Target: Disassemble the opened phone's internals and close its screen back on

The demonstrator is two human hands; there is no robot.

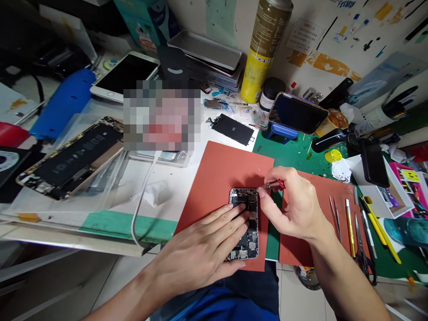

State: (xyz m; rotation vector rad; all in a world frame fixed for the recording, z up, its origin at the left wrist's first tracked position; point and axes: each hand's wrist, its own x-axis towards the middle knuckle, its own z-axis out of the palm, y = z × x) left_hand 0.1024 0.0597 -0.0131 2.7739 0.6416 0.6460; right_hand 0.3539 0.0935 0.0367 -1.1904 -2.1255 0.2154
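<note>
Hands: left (pixel 214 236) flat on opened phone (pixel 253 245), right (pixel 297 203) pinching screwdriver (pixel 276 185).

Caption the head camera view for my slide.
Left hand rests on an opened phone; right hand holds a small red tool.

Workbench (pixel 177 185): white surface, with a green strip (pixel 117 224) along its front edge at left. Green mat (pixel 297 151) covers the right side. Two orange-red mats noted: the left mat (pixel 214 171) bears an opened phone (pixel 252 245); the right mat (pixel 297 252) bears tweezers (pixel 335 216) and a yellow-handled tool (pixel 351 232). Black flat phone part (pixel 233 129) lies on the white surface. Spray can (pixel 256 76) stands upright at the rear, beside a dark-lidded jar (pixel 271 94).
</note>
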